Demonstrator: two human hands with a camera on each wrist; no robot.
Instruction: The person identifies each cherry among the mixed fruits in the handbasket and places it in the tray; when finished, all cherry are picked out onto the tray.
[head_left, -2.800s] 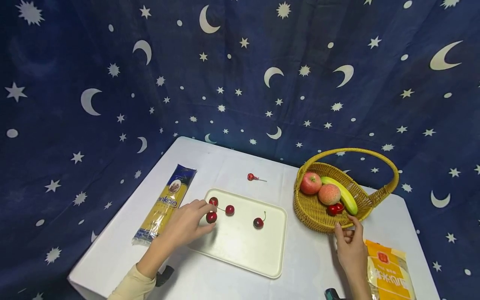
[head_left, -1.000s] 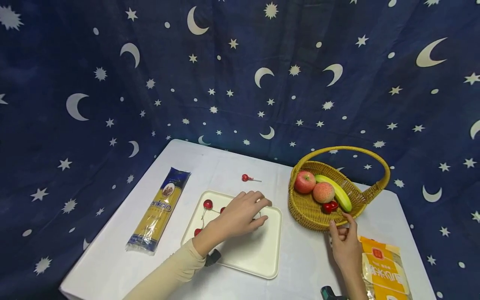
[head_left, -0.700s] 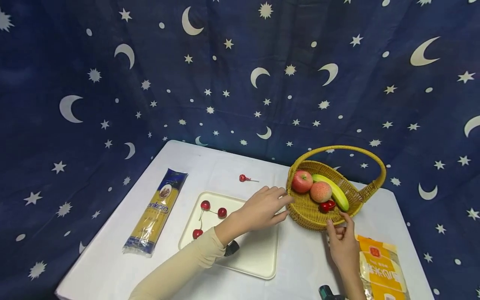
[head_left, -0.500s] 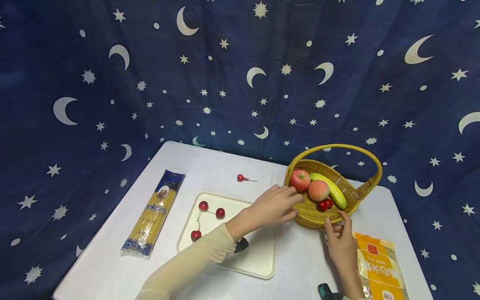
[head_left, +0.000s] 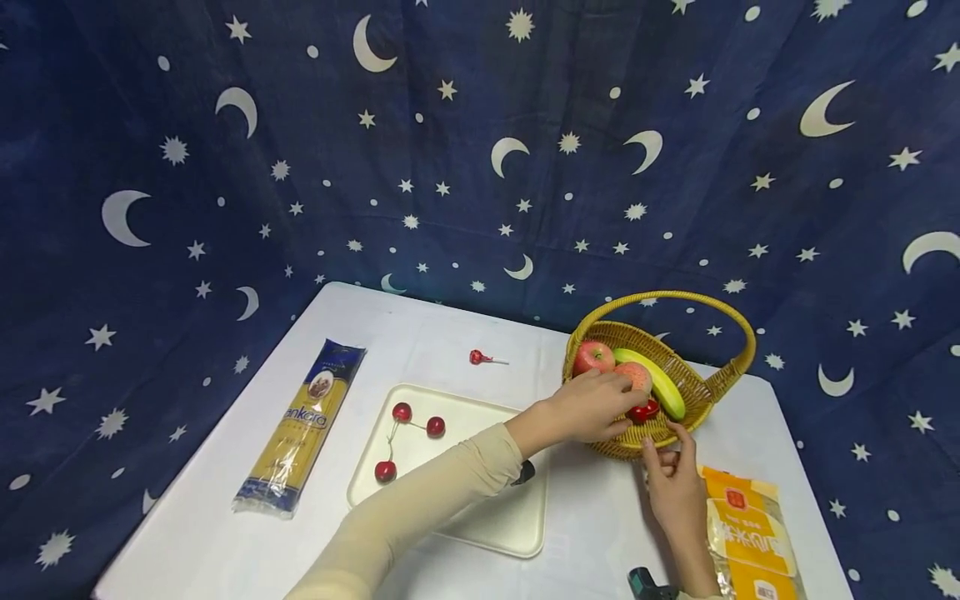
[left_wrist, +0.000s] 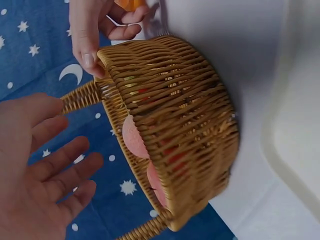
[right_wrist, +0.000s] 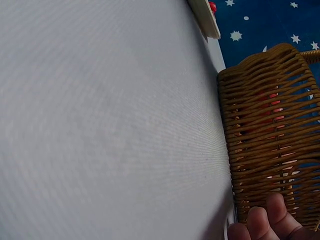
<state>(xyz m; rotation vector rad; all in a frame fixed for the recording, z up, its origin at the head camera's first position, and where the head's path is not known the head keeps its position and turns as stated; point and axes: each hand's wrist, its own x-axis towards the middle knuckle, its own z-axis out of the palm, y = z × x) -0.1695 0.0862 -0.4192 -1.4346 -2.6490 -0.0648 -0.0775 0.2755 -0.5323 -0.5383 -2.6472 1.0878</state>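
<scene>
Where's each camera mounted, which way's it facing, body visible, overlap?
Head: worn on head, facing forward, down at table, tray and basket; left hand, right hand, left sleeve show.
Left wrist: worn there, facing basket's outer side; both hands show.
Right wrist: worn there, facing table and basket wall; fingertips show.
Overlap: both wrist views share basket.

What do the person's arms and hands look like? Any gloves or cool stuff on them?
No gloves: the left hand and right hand are both bare. A long, plain cream sleeve covers the left arm. A small black piece shows at that wrist, and a dark-and-teal gadget by the other.
</scene>
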